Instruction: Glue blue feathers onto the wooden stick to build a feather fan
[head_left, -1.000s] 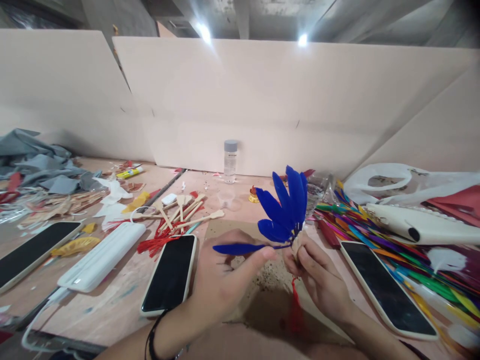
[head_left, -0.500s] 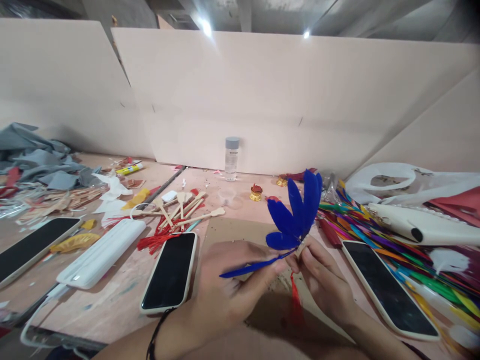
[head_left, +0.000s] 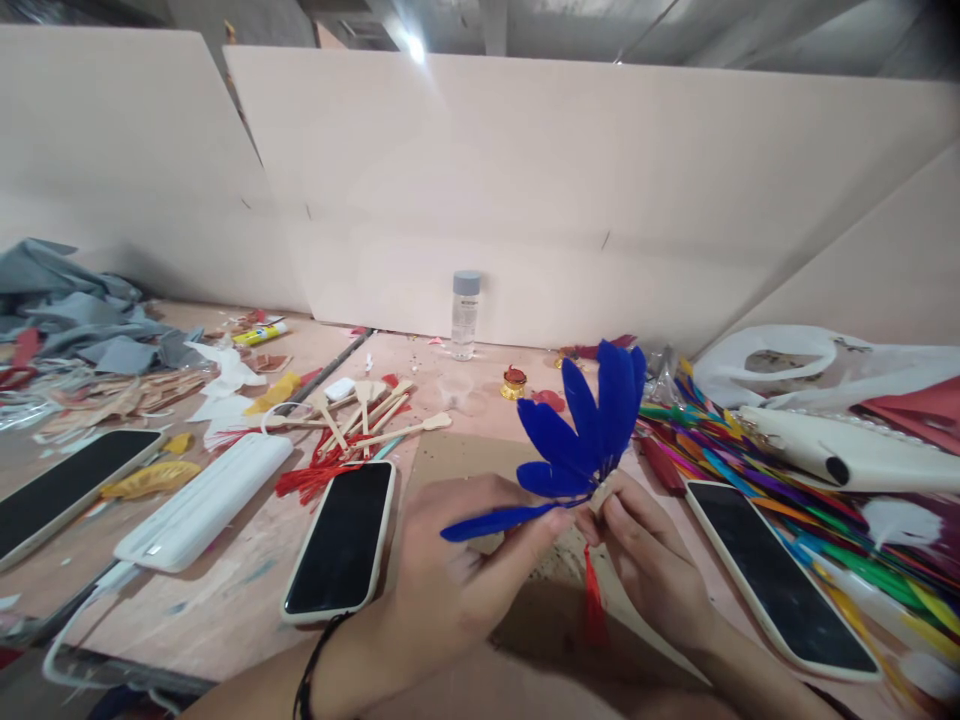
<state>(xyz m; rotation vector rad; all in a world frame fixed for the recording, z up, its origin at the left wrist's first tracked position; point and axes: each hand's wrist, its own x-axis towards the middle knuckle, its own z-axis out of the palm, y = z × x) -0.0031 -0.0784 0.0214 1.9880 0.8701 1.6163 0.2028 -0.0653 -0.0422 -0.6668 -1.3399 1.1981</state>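
My right hand [head_left: 651, 562] pinches the wooden base of a fan of blue feathers [head_left: 592, 420], held upright above a brown cardboard sheet [head_left: 450, 455]. A red tassel [head_left: 592, 600] hangs below that hand. My left hand [head_left: 457, 580] is closed on a single blue feather [head_left: 491, 520], its quill end touching the base of the fan and its tip pointing left.
A phone [head_left: 341, 548] lies left of my hands and another phone [head_left: 780, 575] to the right. A white power bank [head_left: 206, 500], wooden sticks [head_left: 367, 415], a clear bottle [head_left: 465, 315] and a pile of coloured feathers [head_left: 757, 480] surround them. Pale boards wall the back.
The feather fan shifted right and slightly up with my right hand. The single feather in my left hand tilted, its tip dipping lower to the left.
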